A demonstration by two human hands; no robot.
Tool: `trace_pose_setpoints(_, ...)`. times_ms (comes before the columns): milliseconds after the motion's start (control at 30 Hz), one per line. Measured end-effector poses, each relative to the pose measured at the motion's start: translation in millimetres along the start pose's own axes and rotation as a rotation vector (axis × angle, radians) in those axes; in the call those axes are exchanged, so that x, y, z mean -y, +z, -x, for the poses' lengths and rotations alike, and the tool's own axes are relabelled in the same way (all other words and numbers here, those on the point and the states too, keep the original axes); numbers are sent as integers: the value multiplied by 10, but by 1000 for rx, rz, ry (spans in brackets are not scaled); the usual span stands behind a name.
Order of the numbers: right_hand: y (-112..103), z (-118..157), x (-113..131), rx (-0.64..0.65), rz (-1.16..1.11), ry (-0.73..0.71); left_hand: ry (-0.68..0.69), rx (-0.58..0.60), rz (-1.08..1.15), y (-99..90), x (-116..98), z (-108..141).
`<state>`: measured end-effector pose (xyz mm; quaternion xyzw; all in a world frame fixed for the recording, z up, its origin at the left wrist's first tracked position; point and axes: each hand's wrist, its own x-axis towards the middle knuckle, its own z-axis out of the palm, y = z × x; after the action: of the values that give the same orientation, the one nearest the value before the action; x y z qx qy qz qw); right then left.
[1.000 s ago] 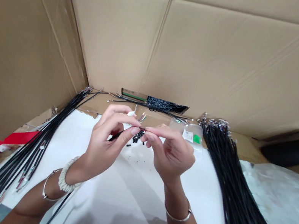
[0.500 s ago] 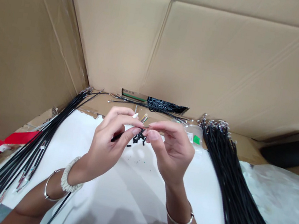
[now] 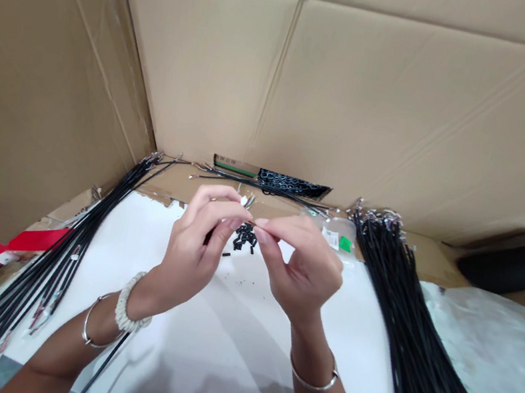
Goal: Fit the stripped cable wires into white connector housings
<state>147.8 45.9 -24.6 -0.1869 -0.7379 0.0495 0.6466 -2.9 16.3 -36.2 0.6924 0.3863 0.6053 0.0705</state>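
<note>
Beneath both my hands spreads a smooth white work surface [image 3: 226, 346]. Well to the right of my right hand [image 3: 305, 268] lies a thick bundle of long black round cables [image 3: 413, 338], and well to the left of my left hand [image 3: 192, 252], a looser bundle of the same black cables [image 3: 77, 228]. Under my left wrist runs a single black cable [image 3: 103, 365]. It probably leads up into my left palm, though my fingers cover that stretch; I judge it light and bendy, with a smooth jacket best steadied well back from its end. Between my two hands, at the fingertips, is a thin reddish wire [image 3: 254, 224]. My right thumb and forefinger pinch it; my left thumb and fingers are drawn together at its other side, seemingly gripping it too, but I can't tell exactly where. It looks almost weightless, soft and easily kinked, so I'd hold it lightly, close to the tip. Just beyond and below my fingertips sit small black tube-like pieces [image 3: 245, 239], which would likely roll if nudged.
</note>
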Motion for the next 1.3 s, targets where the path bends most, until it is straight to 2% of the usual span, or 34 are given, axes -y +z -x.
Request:
trace_pose_setpoints(133, -15, 5, -42, -20, 67, -79, 11, 28, -10, 2, -12, 3)
trace_pose_setpoints(333, -42, 33, -70, 8, 23, 9, -141, 81, 208, -31, -66, -23)
trace_pose_setpoints(500, -42, 44, -84, 18, -44, 42, -247, 19, 313, -25, -97, -57)
trace_pose_setpoints(667, -15, 53, -85, -2, -119, 97, -289, -25, 376, -26, -113, -60)
trace_pose_setpoints(833, -8, 69, -86, -4, -215, 332, -214, -20, 346, -60, -84, -47)
trace_pose_setpoints(1000, -36, 40, -85, 56, -392, 584, -46, -34, 105, -74, -52, -55)
trace_pose_setpoints(1133, -56, 10, -67, 117, -570, 654, 46, -3, 13, -43, -55, -55)
trace_pose_setpoints(1300, -81, -4, -61, 151, -637, 709, 53, 30, 22, -24, -42, -50)
